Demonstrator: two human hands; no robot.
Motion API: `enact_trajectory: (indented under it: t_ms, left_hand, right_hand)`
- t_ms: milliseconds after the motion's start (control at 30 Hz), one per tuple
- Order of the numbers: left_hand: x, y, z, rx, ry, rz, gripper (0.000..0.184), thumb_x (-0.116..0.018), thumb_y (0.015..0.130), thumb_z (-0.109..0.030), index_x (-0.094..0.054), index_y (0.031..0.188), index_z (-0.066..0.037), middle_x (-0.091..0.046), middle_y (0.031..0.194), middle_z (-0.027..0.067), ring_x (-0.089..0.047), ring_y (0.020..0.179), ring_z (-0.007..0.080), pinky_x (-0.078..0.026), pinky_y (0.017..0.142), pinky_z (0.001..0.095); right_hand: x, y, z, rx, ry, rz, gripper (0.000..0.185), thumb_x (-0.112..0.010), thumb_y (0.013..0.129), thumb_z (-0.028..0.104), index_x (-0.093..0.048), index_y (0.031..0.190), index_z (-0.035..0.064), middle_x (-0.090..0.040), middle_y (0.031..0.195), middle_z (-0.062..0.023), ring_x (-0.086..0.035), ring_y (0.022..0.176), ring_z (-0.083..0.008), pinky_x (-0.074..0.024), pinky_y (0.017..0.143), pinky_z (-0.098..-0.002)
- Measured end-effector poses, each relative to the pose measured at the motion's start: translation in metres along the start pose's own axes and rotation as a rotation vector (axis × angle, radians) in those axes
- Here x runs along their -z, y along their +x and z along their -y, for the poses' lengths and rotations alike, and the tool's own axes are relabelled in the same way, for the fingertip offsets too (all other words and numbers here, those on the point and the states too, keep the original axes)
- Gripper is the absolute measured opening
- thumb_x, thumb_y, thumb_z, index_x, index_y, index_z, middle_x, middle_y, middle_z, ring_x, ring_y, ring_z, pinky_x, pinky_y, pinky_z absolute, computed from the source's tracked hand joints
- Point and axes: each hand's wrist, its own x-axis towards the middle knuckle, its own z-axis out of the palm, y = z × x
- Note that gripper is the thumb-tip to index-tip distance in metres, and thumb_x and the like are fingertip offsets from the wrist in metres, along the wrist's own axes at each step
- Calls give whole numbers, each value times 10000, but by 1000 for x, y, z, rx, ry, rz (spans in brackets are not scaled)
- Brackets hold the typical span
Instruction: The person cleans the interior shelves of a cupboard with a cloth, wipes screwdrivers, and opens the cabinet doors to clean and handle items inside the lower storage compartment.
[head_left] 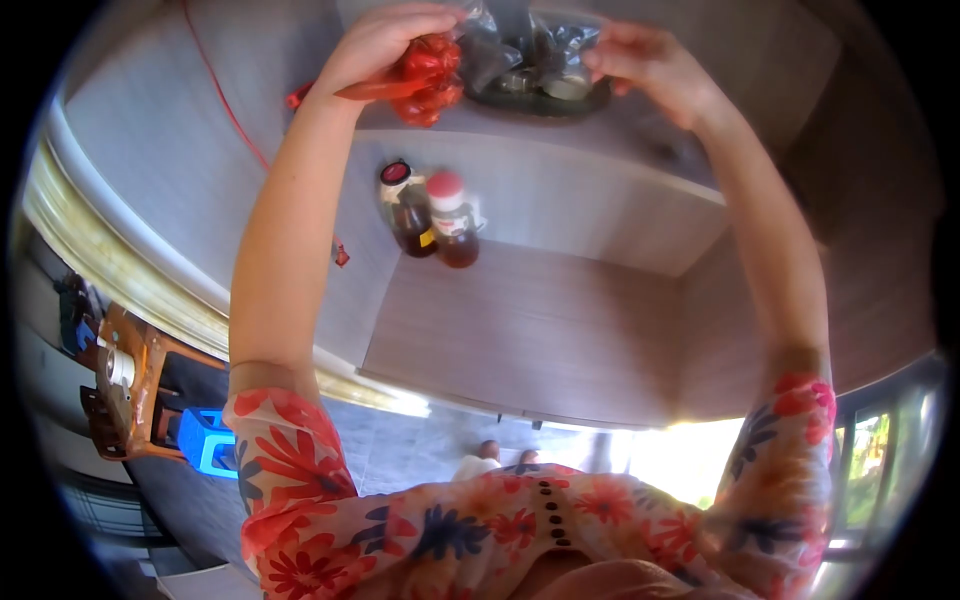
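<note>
My left hand (385, 45) is at the top of the view, its fingers curled at a knotted red plastic bag (428, 85) that hangs by the palm. Its fingertips reach the edge of a clear plastic bag (490, 50) with dark contents I cannot make out. On the other side, my right hand (645, 65) pinches the right edge of that clear bag. Beneath the bag is a dark, rounded tray or dish (540, 103) on the upper shelf, partly hidden by the plastic.
On the lower shelf (540, 320), two bottles stand in the left corner: a dark-capped bottle (408, 210) and a red-capped bottle (453, 220). A red cord (230, 110) runs down the left panel. Far below are a blue stool (208, 440) and a wooden table (125, 390).
</note>
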Motion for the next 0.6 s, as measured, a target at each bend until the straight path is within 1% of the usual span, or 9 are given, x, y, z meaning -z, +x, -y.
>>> enact_trajectory:
  t_ms: [67, 167, 267, 367, 467, 567, 600]
  left_hand:
    - [-4, -1, -8, 28, 37, 34, 276, -611, 805, -200, -623, 1005, -10, -600, 860, 74, -568, 701, 123, -460, 607, 245]
    - [-3, 2, -14, 49, 108, 89, 277, -612, 809, -217, -631, 996, -14, -587, 839, 67, -561, 691, 115, -450, 587, 241]
    - [-12, -1, -22, 42, 217, 47, 272, -614, 809, -225, -637, 987, -21, -584, 825, 61, -558, 681, 108, -446, 575, 239]
    - [-12, 1, -22, 55, 214, 59, 274, -618, 807, -226, -641, 991, -24, -597, 857, 58, -558, 710, 106, -451, 614, 235]
    - [-8, 14, -21, -42, 220, 26, 246, -666, 765, -184, -657, 877, 34, -643, 755, 103, -589, 687, 114, -463, 641, 244]
    - [-8, 21, -24, -176, 379, -39, 213, -636, 787, -159, -660, 892, 25, -649, 776, 102, -592, 701, 123, -465, 642, 251]
    - [-7, 24, -23, -183, 399, -49, 213, -637, 786, -155, -658, 902, 22, -651, 786, 101, -593, 710, 128, -467, 646, 253]
  right_hand:
    - [2, -5, -3, 12, 16, -29, 131, -675, 766, 233, -620, 785, 116, -598, 727, 46, -527, 705, -32, -350, 559, -190]
    - [4, -10, -6, 1, 42, -56, 139, -673, 768, 234, -619, 800, 110, -601, 727, 45, -533, 707, -34, -361, 562, -193]
    - [5, -11, -7, -20, 57, -60, 144, -670, 772, 240, -617, 803, 110, -600, 726, 47, -535, 711, -34, -360, 563, -188]
    - [3, -9, -7, -17, 48, -66, 143, -665, 778, 242, -618, 802, 109, -600, 725, 47, -537, 714, -33, -359, 561, -185]
    - [3, -5, -8, -15, 38, -70, 146, -662, 781, 247, -618, 799, 109, -597, 720, 47, -533, 706, -32, -359, 561, -188]
    - [1, -3, -7, -19, 31, -68, 151, -664, 780, 253, -615, 791, 111, -592, 710, 47, -527, 707, -31, -360, 567, -191]
    - [0, -2, -6, -23, 37, -64, 152, -666, 779, 254, -615, 788, 111, -590, 708, 46, -526, 709, -31, -361, 570, -192]
